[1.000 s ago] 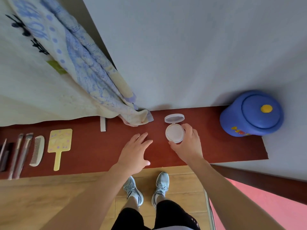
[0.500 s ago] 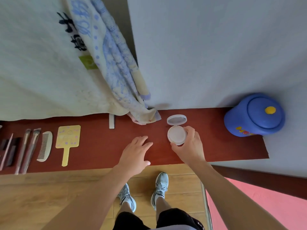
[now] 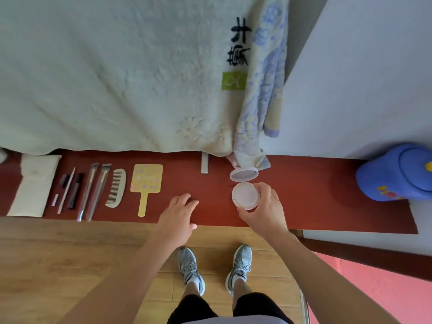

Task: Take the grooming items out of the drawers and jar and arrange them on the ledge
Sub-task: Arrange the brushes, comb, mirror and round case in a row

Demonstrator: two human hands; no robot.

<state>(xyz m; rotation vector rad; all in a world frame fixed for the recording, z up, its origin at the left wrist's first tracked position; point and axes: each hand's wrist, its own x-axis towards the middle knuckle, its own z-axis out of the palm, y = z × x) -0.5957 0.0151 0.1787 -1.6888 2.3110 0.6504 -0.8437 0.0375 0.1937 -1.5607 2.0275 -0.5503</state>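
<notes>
Right of the mirror (image 3: 146,178) on the ledge (image 3: 327,206), little had changed — my right hand (image 3: 264,211) still gripped the open compact (image 3: 245,195), left hand (image 3: 178,213) spread flat — placing it seemed unfinished

A pale grey-white wall (image 3: 362,78) fills the upper right, evenly lit by soft light. To its left a cream blanket (image 3: 105,66) with black characters hangs down to a red-brown ledge (image 3: 315,206), and a blue-patterned towel (image 3: 261,101) is draped along its right edge. Below the ledge runs a light wood plank floor (image 3: 58,253). At lower right a dark brown beam (image 3: 362,251) borders a pink surface (image 3: 385,295).
</notes>
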